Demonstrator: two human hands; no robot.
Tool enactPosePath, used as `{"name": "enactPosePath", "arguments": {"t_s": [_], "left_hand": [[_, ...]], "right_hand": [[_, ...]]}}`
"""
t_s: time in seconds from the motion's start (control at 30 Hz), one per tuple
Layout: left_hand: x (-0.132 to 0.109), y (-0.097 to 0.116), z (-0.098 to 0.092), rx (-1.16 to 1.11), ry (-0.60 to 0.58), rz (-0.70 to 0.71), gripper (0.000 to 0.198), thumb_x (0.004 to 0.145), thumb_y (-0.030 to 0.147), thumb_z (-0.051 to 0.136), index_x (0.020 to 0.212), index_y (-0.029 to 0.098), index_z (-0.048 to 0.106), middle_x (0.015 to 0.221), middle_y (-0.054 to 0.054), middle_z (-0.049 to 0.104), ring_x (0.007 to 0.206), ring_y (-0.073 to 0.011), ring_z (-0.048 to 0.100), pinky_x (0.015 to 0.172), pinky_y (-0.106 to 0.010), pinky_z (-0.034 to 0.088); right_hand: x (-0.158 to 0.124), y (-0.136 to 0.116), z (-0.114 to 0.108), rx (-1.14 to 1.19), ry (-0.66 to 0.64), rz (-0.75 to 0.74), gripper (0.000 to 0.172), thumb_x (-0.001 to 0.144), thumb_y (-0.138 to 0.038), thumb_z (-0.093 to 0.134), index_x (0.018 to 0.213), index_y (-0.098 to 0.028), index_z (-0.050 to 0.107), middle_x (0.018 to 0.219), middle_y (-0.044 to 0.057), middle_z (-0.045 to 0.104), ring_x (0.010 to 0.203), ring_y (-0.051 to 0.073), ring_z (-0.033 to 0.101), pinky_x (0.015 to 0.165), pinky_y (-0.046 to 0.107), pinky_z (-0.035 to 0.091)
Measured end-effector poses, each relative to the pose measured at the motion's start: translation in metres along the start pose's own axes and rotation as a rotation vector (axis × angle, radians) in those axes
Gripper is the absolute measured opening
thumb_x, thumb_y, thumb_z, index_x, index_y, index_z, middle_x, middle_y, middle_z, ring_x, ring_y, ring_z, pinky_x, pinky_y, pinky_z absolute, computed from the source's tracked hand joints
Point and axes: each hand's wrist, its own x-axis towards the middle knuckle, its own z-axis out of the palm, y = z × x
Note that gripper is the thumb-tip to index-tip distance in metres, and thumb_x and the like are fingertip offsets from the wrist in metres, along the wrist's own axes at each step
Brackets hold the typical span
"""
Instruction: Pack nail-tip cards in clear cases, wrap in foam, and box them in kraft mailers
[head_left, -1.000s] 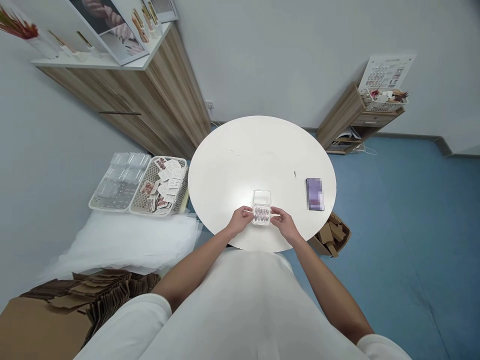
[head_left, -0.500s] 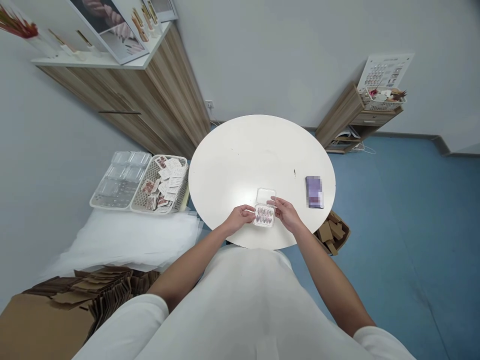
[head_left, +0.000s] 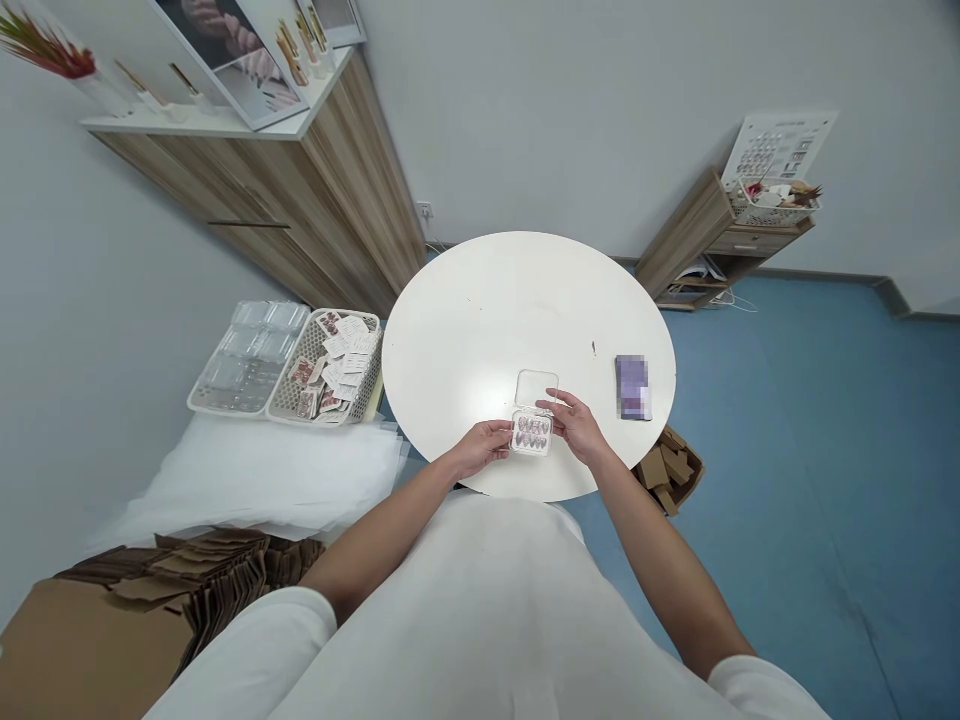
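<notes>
Head: baskets [head_left: 289, 362] left, phone [head_left: 633, 387] right.

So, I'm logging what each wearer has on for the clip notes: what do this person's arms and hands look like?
Both forearms are bare from above the elbow down. The left hand and right hand wear no gloves; no rings, watch or bracelet are visible at this size. Short white sleeves cover the upper arms, part of a white top that fills the lower frame.

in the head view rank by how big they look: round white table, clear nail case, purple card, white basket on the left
1. round white table
2. white basket
3 and 4. clear nail case with its lid open and purple card: they look alike, too close to rank.
</notes>
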Motion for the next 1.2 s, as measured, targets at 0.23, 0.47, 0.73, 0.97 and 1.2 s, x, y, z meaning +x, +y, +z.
{"name": "enactPosePath", "arguments": {"t_s": [0.23, 0.47, 0.73, 0.97, 1.2], "left_hand": [[0.005, 0.002, 0.005, -0.084, -0.021, 0.0, 0.033, 0.065, 0.029, 0.072, 0.093, 0.014, 0.064, 0.078, -0.003, 0.061, 0.064, -0.0062, 0.052, 0.066, -0.023, 0.041], [0.008, 0.0, 0.009, -0.158, -0.01, 0.012, 0.029, 0.068, 0.027, 0.07, 0.094, 0.015, 0.064, 0.079, -0.003, 0.062, 0.066, -0.0064, 0.054, 0.067, -0.022, 0.043], [0.008, -0.002, 0.011, -0.186, 0.013, 0.04, 0.029, 0.068, 0.026, 0.07, 0.094, 0.016, 0.064, 0.082, -0.004, 0.062, 0.069, -0.007, 0.055, 0.068, -0.022, 0.043], [0.005, -0.002, 0.01, -0.164, 0.043, 0.06, 0.028, 0.067, 0.027, 0.07, 0.093, 0.016, 0.064, 0.085, -0.004, 0.061, 0.069, -0.0072, 0.054, 0.069, -0.023, 0.042], [0.006, -0.005, 0.013, -0.083, 0.012, 0.093, 0.028, 0.074, 0.038, 0.061, 0.091, 0.016, 0.065, 0.086, -0.006, 0.062, 0.073, -0.0102, 0.056, 0.07, -0.025, 0.042]], "right_hand": [[-0.007, -0.003, 0.001, 0.109, -0.035, -0.05, 0.028, 0.072, -0.041, 0.061, 0.096, -0.027, 0.059, 0.119, 0.004, 0.056, 0.096, 0.02, 0.059, 0.071, 0.035, 0.051], [-0.015, 0.001, 0.003, 0.203, -0.079, -0.054, 0.031, 0.073, -0.047, 0.057, 0.094, -0.025, 0.062, 0.114, 0.005, 0.057, 0.097, 0.021, 0.057, 0.071, 0.037, 0.051], [-0.025, 0.008, 0.007, 0.193, -0.031, -0.045, 0.04, 0.068, -0.041, 0.064, 0.105, -0.028, 0.056, 0.116, 0.003, 0.056, 0.095, 0.018, 0.057, 0.072, 0.032, 0.051], [-0.034, 0.024, 0.006, 0.104, 0.058, 0.051, 0.039, 0.068, -0.038, 0.065, 0.104, -0.026, 0.054, 0.089, 0.001, 0.062, 0.075, 0.014, 0.062, 0.072, 0.034, 0.053], [-0.035, 0.03, 0.005, 0.054, 0.157, 0.027, 0.04, 0.064, -0.034, 0.068, 0.101, -0.024, 0.055, 0.077, -0.001, 0.061, 0.064, 0.011, 0.06, 0.069, 0.033, 0.055]]}}
